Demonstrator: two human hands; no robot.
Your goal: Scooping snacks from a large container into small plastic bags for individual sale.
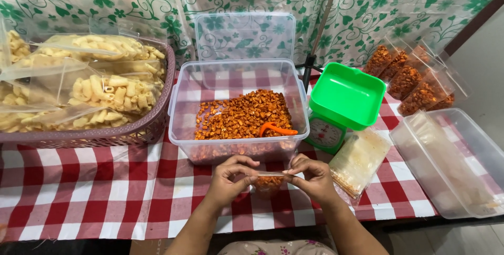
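My left hand (229, 176) and my right hand (313, 177) pinch the two ends of the top of a small clear plastic bag (269, 182) that holds orange-red snack pieces. The bag hangs between both hands just above the red-and-white checked tablecloth (121, 186), in front of a large clear plastic tub (185, 100). That tub holds a heap of the same orange-red snack (242, 113) and an orange scoop (275, 129).
A purple basket (152, 123) with bags of pale macaroni-shaped snack stands at the left. A green kitchen scale (341, 102) sits right of the tub, a stack of empty clear bags (359, 160) below it. Filled snack bags (409, 79) lie at the back right. Clear tub (472, 150) at right.
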